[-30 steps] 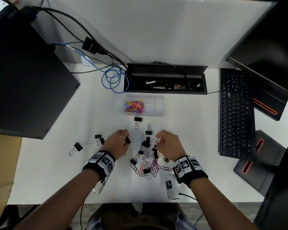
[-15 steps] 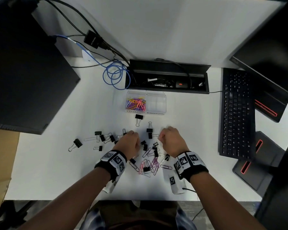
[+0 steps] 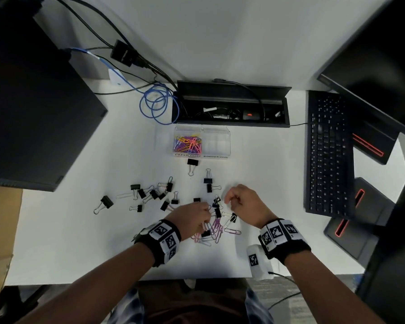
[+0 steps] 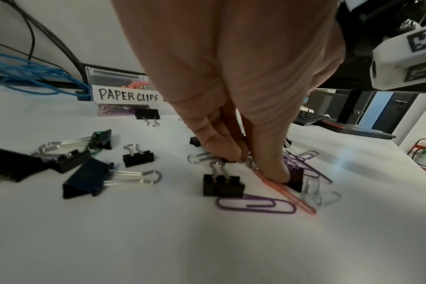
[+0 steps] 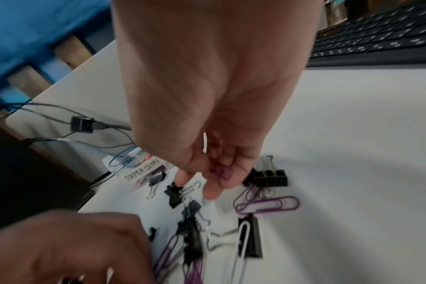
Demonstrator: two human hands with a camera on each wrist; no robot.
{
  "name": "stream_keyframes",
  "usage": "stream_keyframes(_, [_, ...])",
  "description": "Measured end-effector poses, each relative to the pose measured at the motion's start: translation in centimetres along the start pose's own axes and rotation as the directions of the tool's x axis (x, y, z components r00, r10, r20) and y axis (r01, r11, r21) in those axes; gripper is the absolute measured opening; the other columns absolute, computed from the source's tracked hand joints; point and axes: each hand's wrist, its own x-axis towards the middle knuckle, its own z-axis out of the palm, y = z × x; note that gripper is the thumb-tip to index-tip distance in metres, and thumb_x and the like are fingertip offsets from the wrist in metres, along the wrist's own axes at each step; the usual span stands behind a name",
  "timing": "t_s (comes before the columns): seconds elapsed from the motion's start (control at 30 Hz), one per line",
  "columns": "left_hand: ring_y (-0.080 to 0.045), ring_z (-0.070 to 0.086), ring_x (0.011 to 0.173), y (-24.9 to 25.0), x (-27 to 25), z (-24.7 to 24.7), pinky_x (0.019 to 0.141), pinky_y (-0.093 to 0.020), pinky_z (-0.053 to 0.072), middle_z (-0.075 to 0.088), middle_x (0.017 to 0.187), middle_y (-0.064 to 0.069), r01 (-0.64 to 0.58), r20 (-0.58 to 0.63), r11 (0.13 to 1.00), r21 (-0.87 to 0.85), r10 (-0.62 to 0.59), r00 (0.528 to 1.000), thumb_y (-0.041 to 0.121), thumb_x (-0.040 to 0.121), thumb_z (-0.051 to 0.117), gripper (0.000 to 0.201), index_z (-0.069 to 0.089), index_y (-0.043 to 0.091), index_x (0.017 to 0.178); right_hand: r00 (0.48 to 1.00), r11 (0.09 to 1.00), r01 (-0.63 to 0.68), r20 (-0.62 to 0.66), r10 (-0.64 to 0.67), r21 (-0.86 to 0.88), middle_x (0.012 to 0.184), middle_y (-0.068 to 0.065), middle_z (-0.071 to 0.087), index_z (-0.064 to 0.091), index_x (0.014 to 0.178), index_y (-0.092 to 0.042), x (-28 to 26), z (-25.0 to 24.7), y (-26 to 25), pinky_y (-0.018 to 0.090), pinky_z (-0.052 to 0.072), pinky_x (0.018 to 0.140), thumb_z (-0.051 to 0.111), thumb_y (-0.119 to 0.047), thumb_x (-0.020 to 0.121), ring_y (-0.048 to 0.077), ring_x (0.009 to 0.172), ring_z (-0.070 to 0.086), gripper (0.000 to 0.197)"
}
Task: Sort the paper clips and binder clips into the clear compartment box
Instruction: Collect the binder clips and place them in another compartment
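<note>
With the left hand (image 4: 234,107) pinching a salmon-pink wire paper clip (image 4: 283,192) in the near pile, lift it clear of the adjacent black binder clips (image 4: 223,185), while the right hand (image 5: 216,115), curled around gathered purple paper clips (image 5: 223,173), stays lifted, before carrying it to the far clear plastic compartment box (image 3: 216,142).

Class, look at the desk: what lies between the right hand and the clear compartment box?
In the head view, two black binder clips and bare white desk separate the right hand from the clear compartment box.
</note>
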Motion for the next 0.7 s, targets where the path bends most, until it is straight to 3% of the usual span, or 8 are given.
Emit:
stream_keyframes(0.07, [-0.017,0.056,0.092,-0.3,0.0,0.0,0.077,-0.037,0.052,0.053,0.102,0.000,-0.010,-0.016,0.999,0.043,0.010,1.000,0.020,0.087,0.060,0.009,0.064,0.013,0.092,0.997,0.999,0.002,0.079,0.002,-0.053,0.087,-0.003,0.051,0.066,0.077,-0.022,-0.3,0.5,-0.4,0.009,0.041,0.068,0.045,0.002,0.087,0.010,0.071,0.055,0.034])
stream_keyframes(0.17, [-0.016,0.056,0.088,-1.2,-0.4,0.1,0.078,-0.037,0.052,0.054,0.097,0.000,-0.062,-0.037,0.996,0.066,0.065,0.997,0.028,0.093,0.046,0.023,0.064,0.014,0.091,0.989,0.986,0.039,0.147,-0.015,-0.164,0.082,0.007,0.057,0.067,0.076,-0.014,-0.7,1.7,-0.1,0.027,0.045,0.074,0.050,-0.010,0.087,0.019,0.077,0.055,0.021])
stream_keyframes(0.23, [-0.017,0.057,0.094,-1.8,-1.0,0.1,0.077,-0.035,0.052,0.055,0.103,0.000,-0.081,-0.020,0.993,0.088,0.083,0.996,0.021,0.089,0.053,0.014,0.062,0.015,0.098,0.988,0.971,0.039,0.154,-0.002,-0.237,0.076,0.005,0.054,0.061,0.071,-0.017,-1.1,2.3,-0.2,0.030,0.044,0.068,0.060,-0.027,0.082,0.020,0.074,0.054,0.016])
stream_keyframes(0.3, [-0.018,0.058,0.093,-2.1,-1.5,0.3,0.068,-0.036,0.055,0.055,0.103,0.000,-0.087,-0.016,0.985,0.152,0.090,0.996,0.018,0.084,0.061,0.016,0.059,0.016,0.100,0.990,0.951,0.026,0.140,0.018,-0.309,0.080,0.004,0.050,0.058,0.071,-0.016,-1.5,2.7,-0.6,0.031,0.045,0.065,0.070,-0.038,0.076,0.020,0.072,0.053,0.026])
stream_keyframes(0.43, [-0.018,0.062,0.078,-2.0,-2.2,0.2,0.051,-0.029,0.053,0.059,0.089,0.000,-0.081,-0.121,0.965,0.251,0.115,0.986,0.010,0.070,0.075,0.025,0.063,0.017,0.090,0.995,0.937,0.052,0.093,-0.021,-0.345,0.088,0.008,0.056,0.066,0.080,-0.008,-1.4,3.7,-1.4,0.033,0.047,0.073,0.069,-0.027,0.082,0.024,0.082,0.057,0.019])
stream_keyframes(0.57, [-0.021,0.055,0.094,-2.2,-2.5,-0.2,0.070,-0.032,0.049,0.055,0.104,-0.004,0.025,-0.154,0.981,0.191,0.004,0.988,0.011,0.086,0.058,0.010,0.059,0.015,0.096,0.995,0.943,0.043,0.099,-0.010,-0.329,0.082,0.012,0.060,0.052,0.058,-0.014,-1.0,3.9,-1.9,0.037,0.049,0.081,0.057,-0.015,0.085,0.024,0.088,0.056,0.028])
stream_keyframes(0.63, [-0.021,0.056,0.090,-2.3,-2.9,-0.1,0.068,-0.030,0.050,0.055,0.102,-0.005,0.060,-0.186,0.981,0.185,-0.025,0.982,0.010,0.083,0.060,0.012,0.058,0.014,0.094,0.998,0.961,0.014,0.064,0.004,-0.275,0.081,0.015,0.061,0.059,0.064,-0.004,-1.1,3.7,-2.3,0.035,0.050,0.077,0.059,-0.015,0.085,0.021,0.084,0.055,0.023])
stream_keyframes(0.7, [-0.020,0.057,0.086,-2.4,-3.1,0.2,0.067,-0.029,0.051,0.055,0.102,-0.004,0.104,-0.202,0.980,0.169,-0.069,0.977,0.008,0.077,0.064,0.021,0.056,0.014,0.096,0.999,0.987,-0.053,0.000,0.054,-0.152,0.078,0.016,0.064,0.061,0.073,-0.001,-1.1,3.5,-2.4,0.029,0.048,0.066,0.064,-0.017,0.083,0.016,0.070,0.054,0.019])
